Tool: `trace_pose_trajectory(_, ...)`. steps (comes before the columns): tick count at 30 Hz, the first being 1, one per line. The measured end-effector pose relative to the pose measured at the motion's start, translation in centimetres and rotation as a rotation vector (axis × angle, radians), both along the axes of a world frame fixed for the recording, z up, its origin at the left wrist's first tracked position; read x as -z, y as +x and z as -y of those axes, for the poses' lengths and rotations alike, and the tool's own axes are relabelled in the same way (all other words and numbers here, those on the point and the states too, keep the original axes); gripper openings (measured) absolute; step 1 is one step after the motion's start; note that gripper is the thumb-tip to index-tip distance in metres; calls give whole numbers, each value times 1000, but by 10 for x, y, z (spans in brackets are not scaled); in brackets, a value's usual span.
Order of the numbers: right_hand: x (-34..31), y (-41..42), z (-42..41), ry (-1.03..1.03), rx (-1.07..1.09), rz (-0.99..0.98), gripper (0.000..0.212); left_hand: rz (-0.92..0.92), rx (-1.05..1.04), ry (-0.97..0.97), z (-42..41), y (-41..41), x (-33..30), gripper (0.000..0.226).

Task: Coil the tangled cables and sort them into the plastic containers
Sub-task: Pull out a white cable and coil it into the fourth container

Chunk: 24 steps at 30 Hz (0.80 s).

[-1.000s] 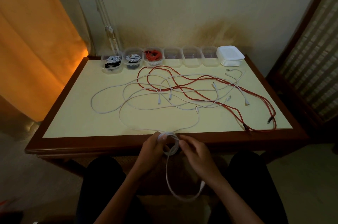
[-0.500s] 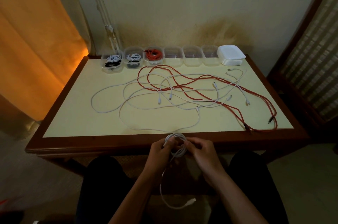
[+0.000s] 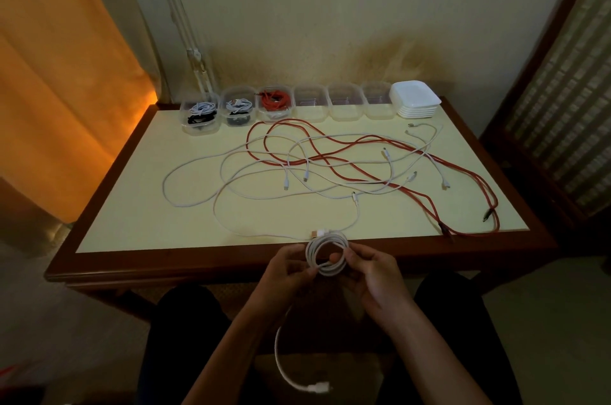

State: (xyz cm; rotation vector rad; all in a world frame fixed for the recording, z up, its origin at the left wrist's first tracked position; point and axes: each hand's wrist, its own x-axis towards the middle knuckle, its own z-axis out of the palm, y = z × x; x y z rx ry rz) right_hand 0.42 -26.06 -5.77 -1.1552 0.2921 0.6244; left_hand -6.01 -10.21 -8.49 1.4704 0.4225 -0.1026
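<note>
Coil of white cable [image 3: 327,254] is gripped by curled fingers of left hand [image 3: 288,267] and right hand [image 3: 370,272] at the table's [image 3: 139,226] near edge.

Two bare forearms without sleeves, ending in a bare left hand [image 3: 287,269] and bare right hand [image 3: 373,279], ringless fingers, above dark black trousers [image 3: 185,338] behind.

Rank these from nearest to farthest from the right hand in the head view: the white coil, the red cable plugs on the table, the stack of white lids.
1. white coil, held between both hands at the table's near edge, touching the right hand.
2. red cable plugs, near the right front corner.
3. stack of white lids, far right, by the wall.
</note>
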Motion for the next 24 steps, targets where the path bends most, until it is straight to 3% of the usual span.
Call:
trace_pose_trajectory(7, -2, -8, -5, 147, 87, -81, 24, 74, -291, 633, 7, -5, -5, 19)
trace_pose_trajectory(9, 0, -14, -5, 141, 91, -73, 25, 51, -306, 673, 7, -9, -12, 15)
trace_pose_trajectory(14, 5, -27, -8, 94, 85, -6, 26, -36, -234, 397, 10, -19, -17, 7)
trace_pose_trajectory(18, 8, -35, -7, -33, 41, 97, 25, -34, -113, -120, 10, -26, -24, 17)
trace_pose_trajectory(20, 15, -39, -8, -139, -10, 165, 25, -6, -135, -184, 10, -27, -24, 18)
trace_pose_trajectory(24, 26, -41, -11, -217, -52, 164, 24, -21, -157, -131, 11, -27, -12, 24)
